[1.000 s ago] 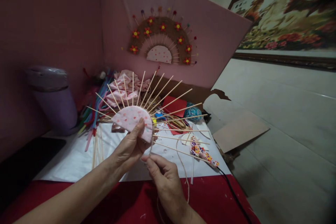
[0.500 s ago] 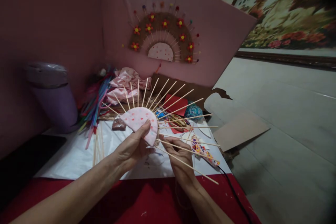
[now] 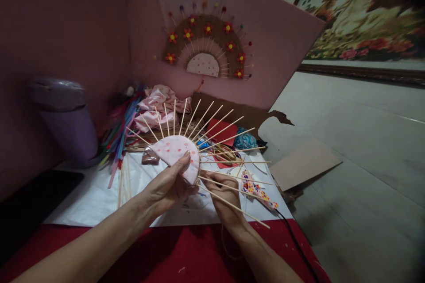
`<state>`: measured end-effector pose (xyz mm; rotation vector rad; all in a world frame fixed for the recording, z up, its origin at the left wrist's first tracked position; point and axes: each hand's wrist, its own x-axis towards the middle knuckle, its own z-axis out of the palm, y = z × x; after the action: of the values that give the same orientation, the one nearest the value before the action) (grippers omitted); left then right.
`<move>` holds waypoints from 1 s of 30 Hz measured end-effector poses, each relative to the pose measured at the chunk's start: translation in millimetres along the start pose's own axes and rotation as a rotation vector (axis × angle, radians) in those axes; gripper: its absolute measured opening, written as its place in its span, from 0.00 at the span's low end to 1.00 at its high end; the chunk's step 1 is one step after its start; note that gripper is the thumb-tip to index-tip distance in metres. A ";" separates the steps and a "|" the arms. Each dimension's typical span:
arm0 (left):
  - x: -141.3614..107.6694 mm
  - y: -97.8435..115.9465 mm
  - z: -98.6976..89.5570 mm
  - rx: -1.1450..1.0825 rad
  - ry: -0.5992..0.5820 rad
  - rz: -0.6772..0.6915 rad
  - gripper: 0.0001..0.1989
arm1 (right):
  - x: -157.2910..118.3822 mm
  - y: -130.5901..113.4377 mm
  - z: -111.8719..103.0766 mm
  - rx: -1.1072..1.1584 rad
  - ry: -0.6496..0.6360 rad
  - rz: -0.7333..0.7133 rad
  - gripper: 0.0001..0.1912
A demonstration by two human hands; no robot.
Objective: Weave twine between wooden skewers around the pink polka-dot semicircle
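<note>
A half-circle covered in white cloth with pink dots (image 3: 172,145) is in my left hand (image 3: 170,181), thumb on its face and fingers behind. Thin wooden sticks (image 3: 217,140) fan out from its curved edge. My right hand (image 3: 226,196) is closed in a pinch beside the lowest sticks, close to the rim. Some tan twine (image 3: 199,177) shows at the sticks' base there. A thin loop of twine (image 3: 229,254) hangs below my right hand; the part between the fingertips is hidden.
A finished-looking fan decoration (image 3: 208,28) hangs on the pink board. On the table lie pink cloth (image 3: 159,101), colourful pipe cleaners (image 3: 124,128), blue yarn (image 3: 245,139), loose sticks (image 3: 123,181) and a flower-patterned glue gun (image 3: 259,192) with a black cord. A purple tumbler (image 3: 68,124) stands left.
The right-hand sticks have swung slightly inward, their tips shifting left. My right hand has edged a little toward the half-circle, and the twine loop below it shows wider. My left hand keeps its grip.
</note>
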<state>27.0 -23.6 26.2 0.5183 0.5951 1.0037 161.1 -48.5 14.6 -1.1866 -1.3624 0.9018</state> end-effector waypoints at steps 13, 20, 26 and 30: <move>-0.3 1.5 0.4 0.071 -0.003 -0.054 0.12 | 1.7 8.3 -0.7 0.029 0.088 0.044 0.09; -0.3 0.5 -1.2 0.116 -0.045 -0.088 0.15 | -0.4 9.4 -3.5 -0.023 0.080 0.003 0.11; -2.0 4.0 -3.9 0.219 -0.084 -0.117 0.20 | 0.1 12.8 -3.5 0.029 0.076 0.020 0.10; -0.3 4.1 -4.1 0.174 -0.098 -0.118 0.19 | -0.1 15.2 -4.4 0.042 0.063 0.018 0.12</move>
<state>21.5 -21.5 26.0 0.6746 0.6216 0.8144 167.9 -45.8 0.6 -1.1871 -1.2784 0.8944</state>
